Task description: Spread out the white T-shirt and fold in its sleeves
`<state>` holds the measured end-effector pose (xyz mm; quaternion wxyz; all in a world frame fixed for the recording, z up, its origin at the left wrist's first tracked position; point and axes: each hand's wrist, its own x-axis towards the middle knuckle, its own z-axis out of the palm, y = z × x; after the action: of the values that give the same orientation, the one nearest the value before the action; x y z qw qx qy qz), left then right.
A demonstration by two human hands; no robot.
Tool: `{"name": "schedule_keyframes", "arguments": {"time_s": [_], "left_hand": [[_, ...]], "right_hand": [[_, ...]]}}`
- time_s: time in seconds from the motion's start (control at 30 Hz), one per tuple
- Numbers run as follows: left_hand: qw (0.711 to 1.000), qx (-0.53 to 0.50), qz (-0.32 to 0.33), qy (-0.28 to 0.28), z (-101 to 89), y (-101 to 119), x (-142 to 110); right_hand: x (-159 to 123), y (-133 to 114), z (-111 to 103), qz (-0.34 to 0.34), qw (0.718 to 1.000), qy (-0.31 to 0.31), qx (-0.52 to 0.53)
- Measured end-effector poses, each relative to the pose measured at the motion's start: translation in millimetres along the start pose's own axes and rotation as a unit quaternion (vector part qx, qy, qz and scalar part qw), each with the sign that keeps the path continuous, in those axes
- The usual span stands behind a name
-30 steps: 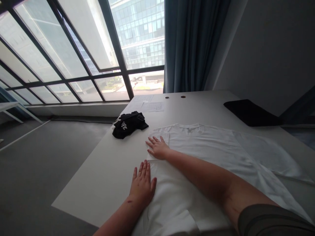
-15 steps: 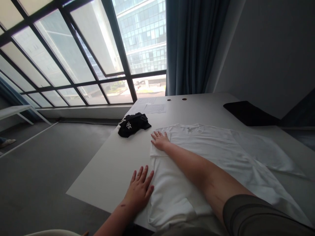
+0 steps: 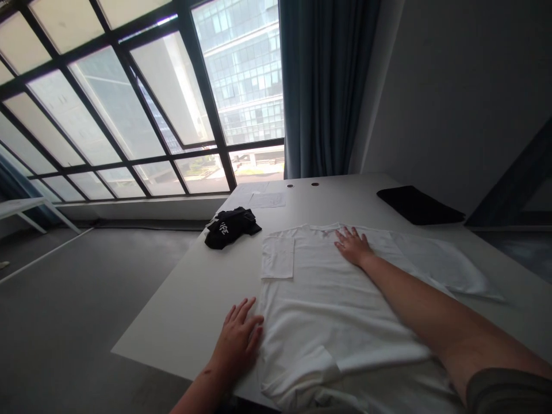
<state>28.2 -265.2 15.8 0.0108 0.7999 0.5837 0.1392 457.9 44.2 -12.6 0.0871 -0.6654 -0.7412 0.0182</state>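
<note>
A white T-shirt point(image 3: 319, 310) lies spread on the white table point(image 3: 181, 322), its neckline toward the far side. On its left edge one sleeve point(image 3: 278, 259) is folded inward over the body; the right side stretches out flat. My right hand point(image 3: 354, 246) rests palm down on the shirt just below the neckline, fingers spread. Beside the shirt's lower left edge, my left hand point(image 3: 239, 336) lies on the table with its fingers loosely apart, fingertips close to the fabric. Neither hand grips anything. Wrinkles run across the lower shirt near my body.
A crumpled black cloth item point(image 3: 230, 227) with white lettering lies left of the shirt. Behind it are paper sheets point(image 3: 267, 199). A flat black item point(image 3: 420, 205) lies at the table's far right. Blue curtain point(image 3: 325, 92) and windows stand beyond the table.
My right hand has moved right, from the folded sleeve to the area below the neckline. My left hand has stayed near the shirt's left edge. The view has shifted slightly.
</note>
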Motion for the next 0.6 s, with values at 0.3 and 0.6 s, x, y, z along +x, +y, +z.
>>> {"name": "schedule_keyframes", "arguments": {"time_s": [0.3,0.6], "left_hand": [[1.000,0.013,0.015,-0.019,26.2,56,145],[0.992,0.040,-0.062,-0.100,70.3,75,211]], "right_hand": [[-87,190,-21,0.161,0.987,0.013,0.009],[-128,260,-33,0.273,0.961,0.026,-0.015]]}}
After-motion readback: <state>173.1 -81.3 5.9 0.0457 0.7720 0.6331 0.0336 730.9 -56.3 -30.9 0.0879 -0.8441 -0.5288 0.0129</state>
